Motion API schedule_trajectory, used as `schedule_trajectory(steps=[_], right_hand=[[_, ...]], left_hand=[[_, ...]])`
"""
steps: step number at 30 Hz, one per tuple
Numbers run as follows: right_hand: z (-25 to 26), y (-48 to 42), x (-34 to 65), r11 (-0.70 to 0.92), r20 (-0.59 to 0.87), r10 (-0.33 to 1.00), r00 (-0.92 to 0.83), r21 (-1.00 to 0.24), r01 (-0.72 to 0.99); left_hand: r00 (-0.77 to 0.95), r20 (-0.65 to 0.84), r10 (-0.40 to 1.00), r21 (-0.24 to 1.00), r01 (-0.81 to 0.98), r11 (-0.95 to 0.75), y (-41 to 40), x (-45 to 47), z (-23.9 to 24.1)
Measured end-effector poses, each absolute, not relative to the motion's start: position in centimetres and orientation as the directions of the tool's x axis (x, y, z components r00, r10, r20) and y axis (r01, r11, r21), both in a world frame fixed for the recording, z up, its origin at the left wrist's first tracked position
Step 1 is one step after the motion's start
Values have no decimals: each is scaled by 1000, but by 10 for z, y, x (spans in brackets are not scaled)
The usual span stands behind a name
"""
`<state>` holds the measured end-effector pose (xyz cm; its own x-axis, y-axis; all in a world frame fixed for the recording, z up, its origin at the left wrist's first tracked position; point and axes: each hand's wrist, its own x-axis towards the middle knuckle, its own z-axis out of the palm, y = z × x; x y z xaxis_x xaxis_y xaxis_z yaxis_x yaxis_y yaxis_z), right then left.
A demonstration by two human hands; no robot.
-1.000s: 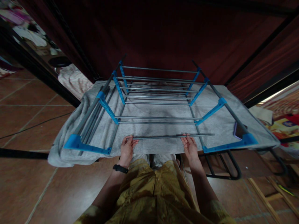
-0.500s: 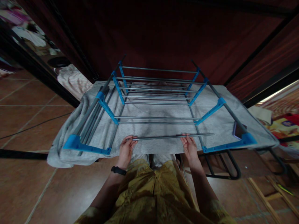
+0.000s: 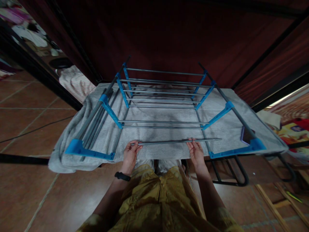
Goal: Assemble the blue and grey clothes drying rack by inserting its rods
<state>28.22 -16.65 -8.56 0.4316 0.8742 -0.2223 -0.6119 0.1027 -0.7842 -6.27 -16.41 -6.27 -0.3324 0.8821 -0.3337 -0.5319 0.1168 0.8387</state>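
A thin grey metal tube [image 3: 164,142] lies across both my hands, in front of a partly assembled rack [image 3: 165,122] of grey tubes and blue plastic brackets. My left hand [image 3: 131,151] pinches the tube by its left end. Farther along, my right hand [image 3: 195,150] has its fingers closed on the tube, whose right end sticks out past them. The nearest blue brackets, left bracket [image 3: 89,152] and right bracket [image 3: 238,150], flank my hands. Each hand is apart from these brackets.
Several loose tubes [image 3: 98,124] lie inside the rack's left side. Grey cloth [image 3: 156,151] covers the surface beneath. A dark flat object [image 3: 246,135] rests by the right bracket. Dark red fabric [image 3: 164,38] hangs behind; a black metal frame [image 3: 231,170] shows below right.
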Motion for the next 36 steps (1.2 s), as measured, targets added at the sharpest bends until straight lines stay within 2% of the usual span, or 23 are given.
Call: schedule_trajectory(steps=[16,27,36], right_hand=[[-87,-164,282,74,-220,874,434,-821,-565],[-83,-168,279,106,-216,875,434,-788,-607],[-84,-166,281,109,-221,871,439,-783,-612]], left_hand=[[-278,-391,877,857,-458,237,-164,-61,-59],[-202,-312,928,940,-205,272,-169,-66,-61],[-149,-310,939,949,-101,297,-168,-67,-59]])
